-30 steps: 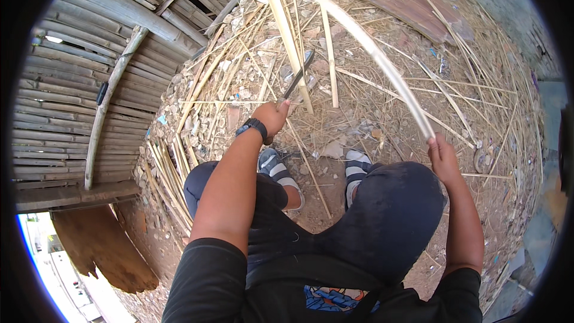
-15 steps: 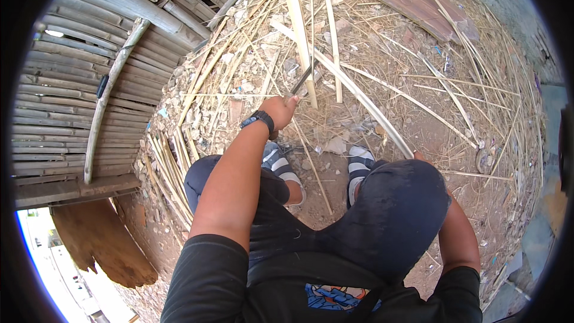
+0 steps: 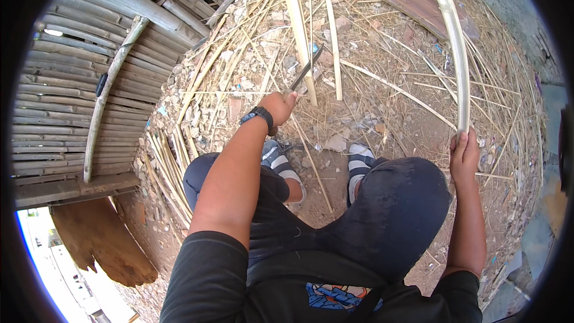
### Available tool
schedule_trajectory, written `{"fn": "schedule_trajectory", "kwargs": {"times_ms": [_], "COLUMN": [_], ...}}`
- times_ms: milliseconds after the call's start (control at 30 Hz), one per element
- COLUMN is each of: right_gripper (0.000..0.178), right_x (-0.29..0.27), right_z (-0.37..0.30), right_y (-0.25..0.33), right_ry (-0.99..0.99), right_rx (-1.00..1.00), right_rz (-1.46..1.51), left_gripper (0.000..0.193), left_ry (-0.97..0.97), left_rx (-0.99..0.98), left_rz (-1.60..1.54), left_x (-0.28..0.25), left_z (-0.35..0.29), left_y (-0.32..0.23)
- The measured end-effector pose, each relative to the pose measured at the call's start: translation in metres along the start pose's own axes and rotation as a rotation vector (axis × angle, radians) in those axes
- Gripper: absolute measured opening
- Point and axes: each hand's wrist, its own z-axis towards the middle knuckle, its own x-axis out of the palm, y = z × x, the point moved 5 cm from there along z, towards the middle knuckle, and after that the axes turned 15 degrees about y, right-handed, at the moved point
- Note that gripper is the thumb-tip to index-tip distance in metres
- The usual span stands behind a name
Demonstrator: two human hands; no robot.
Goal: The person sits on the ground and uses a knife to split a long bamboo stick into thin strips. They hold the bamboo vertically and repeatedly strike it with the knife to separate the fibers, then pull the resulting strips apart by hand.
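Hands: well apart from each other, each closed round its own piece.
Left hand (image 3: 277,109): centre of the frame, clamped on the handle end of a knife (image 3: 307,70); a dark watch (image 3: 257,118) sat on that wrist.
Knife: dark, narrow blade pointed to the upper right, crossing in view over a pale slat (image 3: 297,30) – touching or clear of it, could not tell.
Right hand (image 3: 464,157): right side of the frame, thumb and fingers pinched on the near end of a long strip (image 3: 459,60).
Long strip: ran from that hand up to the top edge of the frame, far end out of view; bowed look partly lens bend, so true curve uncertain.
Strip handling: looked like split bamboo – probably light, springy along its length, fairly stiff across; long reach likely made the far end whip or sag.
Strip surface: smooth and pale, perhaps a little slippery; edges likely sharp or splintery.
Strip hold: near end suited a pinch on the flat faces, fingers off the edges; nearer the middle would likely have balanced better.
Knife hold: handle only; thin blade seemed light and rigid.
Ground litter: loose strips (image 3: 397,91) lay right of centre; bundled strips (image 3: 167,173) at lower left, by the knee.
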Motion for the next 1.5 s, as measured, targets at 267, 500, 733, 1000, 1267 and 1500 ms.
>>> {"fn": "schedule_trajectory", "kwargs": {"times_ms": [267,500,733,1000,1267,1500], "right_gripper": [0.034,0.039,0.035,0.031,0.03,0.029], "right_x": [0.058,0.012,0.054,0.043,-0.007,0.082], "right_z": [-0.089,-0.055,-0.041,-0.043,-0.007,-0.061], "right_y": [-0.083,-0.058,-0.045,-0.033,-0.013,-0.088], "right_ry": [0.503,0.21,0.095,0.505,-0.066,0.415], "right_rx": [0.13,0.08,0.113,0.235,-0.008,0.152], "right_rz": [-0.009,-0.014,0.068,-0.252,0.208,-0.209], "left_gripper": [0.072,0.072,0.071,0.071,0.074,0.072], "left_ry": [0.075,0.056,0.045,0.006,0.045,0.058], "left_rx": [-0.075,-0.048,-0.031,-0.023,-0.034,-0.039], "left_rz": [-0.055,0.0,-0.012,-0.007,0.04,0.005], "left_x": [-0.005,-0.001,-0.001,0.007,0.007,0.006], "left_z": [0.008,0.009,0.002,0.015,0.011,0.009], "left_y": [-0.01,-0.013,-0.014,-0.001,-0.01,-0.009]}}
